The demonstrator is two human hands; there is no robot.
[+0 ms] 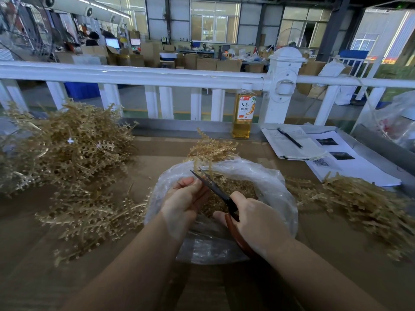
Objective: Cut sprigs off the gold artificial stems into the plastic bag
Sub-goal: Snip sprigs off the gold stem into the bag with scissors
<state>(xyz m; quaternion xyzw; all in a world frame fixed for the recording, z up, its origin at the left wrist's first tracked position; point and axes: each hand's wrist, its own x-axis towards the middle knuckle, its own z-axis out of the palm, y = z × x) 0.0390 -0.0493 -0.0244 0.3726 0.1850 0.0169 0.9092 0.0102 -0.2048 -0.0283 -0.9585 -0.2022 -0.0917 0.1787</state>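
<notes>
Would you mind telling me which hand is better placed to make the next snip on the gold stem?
The right hand: it already grips the scissors, blades open at the gold stem over the plastic bag. The left hand holds that stem.

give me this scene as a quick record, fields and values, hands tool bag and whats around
left hand: left hand holds a gold stem over the bag
right hand: right hand grips the scissors, blades open at the stem
bag: plastic bag open, cut sprigs inside
left of bag: pile of gold stems
right of bag: more gold stems
behind: drink bottle, papers with a pen, white railing
</notes>
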